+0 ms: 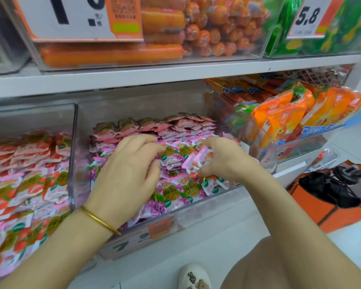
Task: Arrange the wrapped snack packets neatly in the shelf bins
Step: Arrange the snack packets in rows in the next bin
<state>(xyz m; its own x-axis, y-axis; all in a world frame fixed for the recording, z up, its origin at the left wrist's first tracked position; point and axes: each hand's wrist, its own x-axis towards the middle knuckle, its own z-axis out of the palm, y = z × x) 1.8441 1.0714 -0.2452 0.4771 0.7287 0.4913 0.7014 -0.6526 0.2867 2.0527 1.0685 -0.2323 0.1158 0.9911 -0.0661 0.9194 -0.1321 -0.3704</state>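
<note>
A clear plastic shelf bin [133, 105] holds rows of pink wrapped snack packets [175, 126]; the right hand [223, 161], over the bin's front right, pinches one pink-and-white packet [196, 161] between thumb and fingers; the left hand [125, 170], with a gold bangle [100, 221] at the wrist, lies with bent fingers on the front rows; whether it grips any packet cannot be told.

The left hand [123, 174] has its fingertips buried among the pink snack packets [175, 192] in the middle bin [73, 155], so whether they grip any cannot be told. The pink packet [198, 161] pinched by the right hand [223, 161] is blurred, its print unreadable. The left forearm [71, 236] covers one end of the bin's price label [121, 246]. The upper price sign [71, 15] is cut by the top edge, and the white shoe [194, 276] by the bottom.
</note>
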